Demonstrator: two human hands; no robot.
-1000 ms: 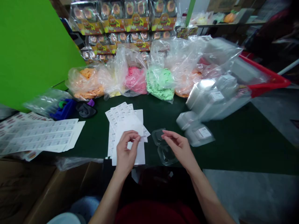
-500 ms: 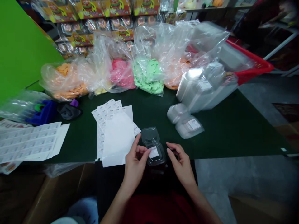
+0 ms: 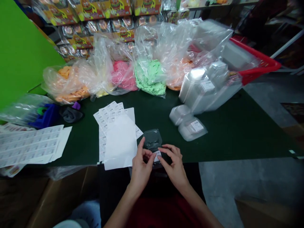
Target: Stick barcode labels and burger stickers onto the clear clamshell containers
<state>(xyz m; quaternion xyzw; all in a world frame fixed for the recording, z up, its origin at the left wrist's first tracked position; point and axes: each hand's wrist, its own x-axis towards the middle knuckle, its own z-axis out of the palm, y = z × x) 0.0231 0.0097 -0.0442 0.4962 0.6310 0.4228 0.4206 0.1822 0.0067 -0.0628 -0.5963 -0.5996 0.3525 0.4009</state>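
A clear plastic clamshell box (image 3: 152, 138) lies unfolded at the table's front edge, its lid half pointing away from me. On its near half sits a small white printed label (image 3: 157, 155). My left hand (image 3: 143, 160) is closed at the label's left edge, thumb tip on it, one finger raised. From the other side my right hand (image 3: 173, 161) curls over the label, thumb and fingertips touching it. Both hands hide much of the near half. Left of them lie white label sheets (image 3: 121, 139), several overlapping.
Two closed clear boxes (image 3: 192, 128), one labelled, stand to the right before a stack of clear boxes (image 3: 201, 88). Bags of pink (image 3: 123, 74), green (image 3: 152, 77) and orange pieces line the back. A red crate (image 3: 258, 60) is at back right, a blue holder (image 3: 46, 115) at left.
My right hand has moved left and in, from beside the box onto the label. My left hand has shifted slightly right and stays at the label's left edge.
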